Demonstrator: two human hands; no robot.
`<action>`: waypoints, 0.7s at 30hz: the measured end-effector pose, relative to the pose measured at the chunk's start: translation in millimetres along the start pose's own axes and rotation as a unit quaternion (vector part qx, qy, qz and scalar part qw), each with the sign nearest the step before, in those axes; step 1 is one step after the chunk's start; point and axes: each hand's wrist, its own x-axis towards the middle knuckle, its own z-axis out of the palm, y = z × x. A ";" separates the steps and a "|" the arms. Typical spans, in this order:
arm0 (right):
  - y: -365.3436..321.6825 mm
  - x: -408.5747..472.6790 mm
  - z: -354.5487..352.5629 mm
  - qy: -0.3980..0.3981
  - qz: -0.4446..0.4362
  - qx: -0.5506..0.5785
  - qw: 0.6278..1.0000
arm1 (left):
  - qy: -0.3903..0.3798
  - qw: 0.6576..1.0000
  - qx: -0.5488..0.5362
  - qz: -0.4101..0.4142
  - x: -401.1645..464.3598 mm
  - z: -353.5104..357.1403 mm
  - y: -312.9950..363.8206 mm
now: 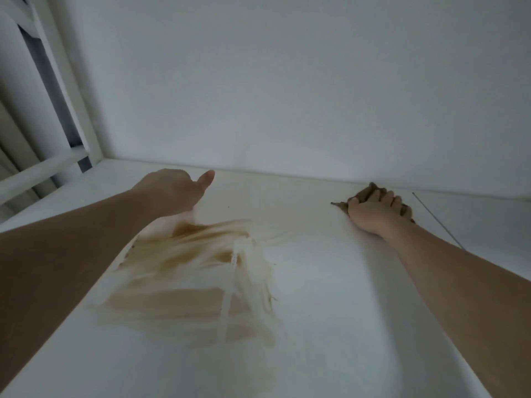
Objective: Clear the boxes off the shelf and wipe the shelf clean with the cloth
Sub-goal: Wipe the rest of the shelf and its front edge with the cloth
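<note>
The white shelf (316, 282) fills the lower view, and no boxes are in sight. A smeared brown stain (189, 271) spreads over its left middle. My right hand (376, 211) grips a bunched brown cloth (365, 193) and presses it onto the shelf near the back wall, at the right. My left hand (175, 191) hovers over the shelf at the back left, fingers curled under and thumb sticking out, holding nothing that I can see. Both forearms reach in from the bottom corners.
A white wall (287, 81) closes off the back of the shelf. A white frame post and rail (71, 116) stand at the left end. A thin dark line (436, 219) runs across the shelf at the far right.
</note>
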 end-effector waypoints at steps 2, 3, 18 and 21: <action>-14.0 0.9 -3.7 -0.010 0.017 -0.009 1.000 | -0.005 1.000 0.000 0.008 -0.4 0.0 1.9; -21.2 0.7 -4.6 -0.014 0.015 -0.013 1.000 | -0.004 1.000 0.002 0.011 -1.0 0.1 2.1; -143.0 -64.5 20.3 -0.060 -0.370 -0.030 0.926 | -0.002 0.998 -0.047 -0.037 -21.6 5.9 -0.3; -118.5 -64.9 16.1 -0.070 -0.414 -0.043 0.907 | -0.004 0.999 -0.031 -0.033 -25.5 7.9 1.5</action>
